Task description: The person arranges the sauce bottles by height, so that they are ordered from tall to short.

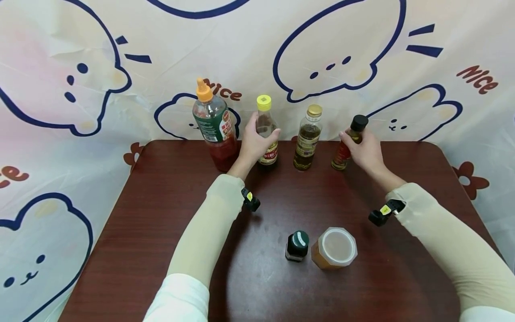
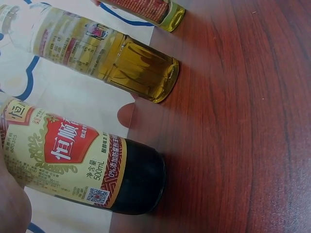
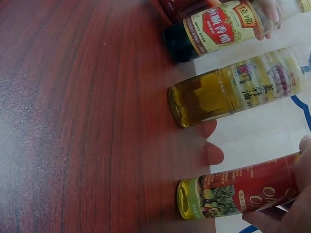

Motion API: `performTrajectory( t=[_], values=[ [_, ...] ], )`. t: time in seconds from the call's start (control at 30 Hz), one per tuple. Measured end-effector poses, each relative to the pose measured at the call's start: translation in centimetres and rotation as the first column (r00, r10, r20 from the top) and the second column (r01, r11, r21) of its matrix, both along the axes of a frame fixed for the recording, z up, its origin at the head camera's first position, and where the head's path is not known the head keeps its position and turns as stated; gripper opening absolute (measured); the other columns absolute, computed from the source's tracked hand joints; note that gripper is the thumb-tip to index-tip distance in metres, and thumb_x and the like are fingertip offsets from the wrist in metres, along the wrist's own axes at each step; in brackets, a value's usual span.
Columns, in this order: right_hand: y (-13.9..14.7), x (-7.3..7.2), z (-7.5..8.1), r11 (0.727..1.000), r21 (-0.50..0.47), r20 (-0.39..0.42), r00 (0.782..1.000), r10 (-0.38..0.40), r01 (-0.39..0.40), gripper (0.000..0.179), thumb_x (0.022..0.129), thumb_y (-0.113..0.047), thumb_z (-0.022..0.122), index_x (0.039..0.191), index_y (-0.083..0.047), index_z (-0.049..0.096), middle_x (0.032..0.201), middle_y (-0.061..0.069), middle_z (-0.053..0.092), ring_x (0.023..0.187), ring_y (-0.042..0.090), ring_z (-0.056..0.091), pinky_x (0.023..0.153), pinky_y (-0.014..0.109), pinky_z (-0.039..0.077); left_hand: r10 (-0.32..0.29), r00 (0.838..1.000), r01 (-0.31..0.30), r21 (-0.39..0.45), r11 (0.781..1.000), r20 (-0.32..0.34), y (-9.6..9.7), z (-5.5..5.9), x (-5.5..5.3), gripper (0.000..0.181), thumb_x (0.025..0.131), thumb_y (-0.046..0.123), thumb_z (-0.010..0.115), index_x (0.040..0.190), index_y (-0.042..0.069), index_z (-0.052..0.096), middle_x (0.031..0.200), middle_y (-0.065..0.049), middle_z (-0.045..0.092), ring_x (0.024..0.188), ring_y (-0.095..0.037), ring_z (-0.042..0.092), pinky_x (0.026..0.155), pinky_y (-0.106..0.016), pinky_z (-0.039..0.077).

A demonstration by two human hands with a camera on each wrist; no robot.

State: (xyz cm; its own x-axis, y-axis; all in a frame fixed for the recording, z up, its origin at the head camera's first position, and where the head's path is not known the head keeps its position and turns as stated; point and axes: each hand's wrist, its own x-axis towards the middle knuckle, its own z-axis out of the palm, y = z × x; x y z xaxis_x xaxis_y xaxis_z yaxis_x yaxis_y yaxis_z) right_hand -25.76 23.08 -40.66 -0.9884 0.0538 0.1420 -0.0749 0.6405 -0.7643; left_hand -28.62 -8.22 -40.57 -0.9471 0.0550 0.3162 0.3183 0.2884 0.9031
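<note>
In the head view my left hand (image 1: 254,142) grips a vinegar bottle (image 1: 269,153) with a yellow cap, near the table's back edge. Its cream and red label and dark contents fill the lower left of the left wrist view. Further right, my right hand (image 1: 368,151) holds an olive oil bottle (image 1: 342,155) by its upper part, below the black cap. This bottle leans a little, and its red label shows in the right wrist view. Between the two hands stands a bottle of yellow cooking oil (image 1: 307,144) with a gold cap, untouched.
Left of the vinegar stands a large squeeze bottle (image 1: 213,127) of red sauce with an orange nozzle. Closer to me are a small dark bottle (image 1: 297,246) with a green cap and a jar (image 1: 334,248) with a pale lid. A printed cloth (image 1: 241,49) hangs behind the brown table (image 1: 161,232).
</note>
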Motion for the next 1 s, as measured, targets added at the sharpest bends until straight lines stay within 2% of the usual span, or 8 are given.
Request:
performTrajectory(
  t=[0.47,0.67,1.0],
  values=[
    [-0.42,0.04,-0.08,0.999,-0.003,-0.037,0.998,-0.043,0.043,0.06,0.099,-0.051,0.059,0.126,0.003,0.057,0.126,0.026,0.062,0.118,0.043,0.06,0.102,0.062,0.046,0.024,1.0,-0.023,-0.016,1.0,0.004,-0.01,0.08,-0.16,0.058,0.091,0.027,0.077,0.139,0.01,0.049,0.128,-0.007,0.062,0.118,-0.019,0.059,0.101,-0.033,0.05],
    [-0.53,0.02,-0.29,0.999,0.018,-0.049,0.998,-0.041,0.042,0.06,0.1,-0.052,0.058,0.124,0.003,0.056,0.123,0.026,0.063,0.115,0.043,0.062,0.098,0.061,0.048,0.018,1.0,-0.018,0.007,1.0,-0.012,0.02,0.09,-0.06,0.052,0.09,0.022,0.077,0.133,0.007,0.052,0.125,-0.009,0.063,0.116,-0.02,0.061,0.1,-0.031,0.051],
    [-0.48,0.29,-0.22,0.999,0.033,-0.004,1.0,-0.018,0.018,0.068,0.1,-0.057,0.054,0.127,0.005,0.054,0.123,0.028,0.061,0.113,0.045,0.061,0.095,0.063,0.049,0.018,1.0,-0.018,0.009,1.0,-0.012,0.11,-0.06,0.09,0.05,0.09,0.021,0.077,0.131,0.007,0.052,0.125,-0.009,0.063,0.116,-0.02,0.061,0.099,-0.031,0.051]
  ],
)
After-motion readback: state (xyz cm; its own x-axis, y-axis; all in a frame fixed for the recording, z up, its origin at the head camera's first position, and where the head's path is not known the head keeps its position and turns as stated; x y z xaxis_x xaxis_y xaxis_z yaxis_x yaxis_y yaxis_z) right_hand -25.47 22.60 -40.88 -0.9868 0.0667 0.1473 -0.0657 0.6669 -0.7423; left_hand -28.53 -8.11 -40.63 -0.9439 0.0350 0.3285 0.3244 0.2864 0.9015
